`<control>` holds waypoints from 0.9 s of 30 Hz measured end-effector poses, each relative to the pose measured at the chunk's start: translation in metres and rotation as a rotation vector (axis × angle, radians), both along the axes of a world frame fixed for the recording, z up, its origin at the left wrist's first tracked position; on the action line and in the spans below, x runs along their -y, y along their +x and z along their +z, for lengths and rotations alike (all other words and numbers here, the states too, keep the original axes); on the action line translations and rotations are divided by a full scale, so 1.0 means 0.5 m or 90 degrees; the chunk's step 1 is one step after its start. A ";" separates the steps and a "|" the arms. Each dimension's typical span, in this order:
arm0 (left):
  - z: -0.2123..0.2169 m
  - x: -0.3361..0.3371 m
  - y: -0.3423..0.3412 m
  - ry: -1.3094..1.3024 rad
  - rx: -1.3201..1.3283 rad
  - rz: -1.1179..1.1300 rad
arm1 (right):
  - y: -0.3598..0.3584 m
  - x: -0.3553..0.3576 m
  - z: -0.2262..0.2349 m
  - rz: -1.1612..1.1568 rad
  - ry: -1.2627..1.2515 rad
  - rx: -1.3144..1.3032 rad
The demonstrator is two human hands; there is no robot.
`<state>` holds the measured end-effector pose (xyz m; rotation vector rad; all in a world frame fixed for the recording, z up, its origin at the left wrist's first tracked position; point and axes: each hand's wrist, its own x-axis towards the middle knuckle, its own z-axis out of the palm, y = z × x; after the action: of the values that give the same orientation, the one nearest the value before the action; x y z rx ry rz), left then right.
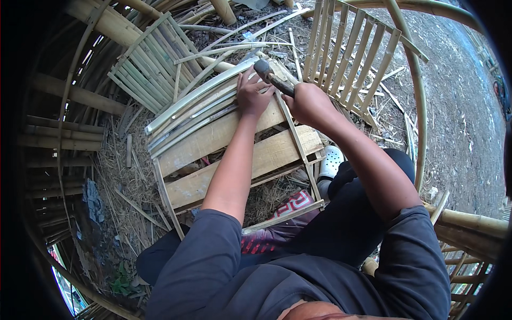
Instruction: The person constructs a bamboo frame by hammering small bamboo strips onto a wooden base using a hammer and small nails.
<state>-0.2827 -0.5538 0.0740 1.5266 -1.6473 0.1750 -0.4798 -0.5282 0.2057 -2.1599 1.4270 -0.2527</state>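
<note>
Slats [194, 101] are laid across the far part of the frame [163, 184] over planks [277, 152], the near span judged unfilled; the hammer [276, 79] is gripped by the right hand [310, 104], slat ends touched by the left hand [254, 96], its grasp unclear.

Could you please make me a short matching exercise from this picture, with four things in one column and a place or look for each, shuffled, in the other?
Things:
1. Hammer
2. Left hand
3. Shoe
4. Shirt

Places and looks:
A. White, with holes
B. Gripped in the right hand
C. Dark, with short sleeves
D. On the slats

Right pairs: 1-B, 2-D, 3-A, 4-C
</note>
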 end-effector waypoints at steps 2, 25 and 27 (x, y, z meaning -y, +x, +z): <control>0.004 0.000 -0.001 -0.003 0.011 -0.006 | -0.002 -0.002 -0.001 -0.006 -0.036 -0.023; 0.018 -0.013 -0.012 0.004 -0.021 -0.030 | -0.014 0.018 0.003 -0.028 0.012 -0.015; 0.021 -0.009 -0.006 -0.016 -0.018 -0.031 | -0.012 0.018 0.023 -0.023 0.043 0.022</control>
<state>-0.2859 -0.5492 0.0843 1.4626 -1.6513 0.1466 -0.4856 -0.5372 0.2174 -2.0677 1.4361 -0.2512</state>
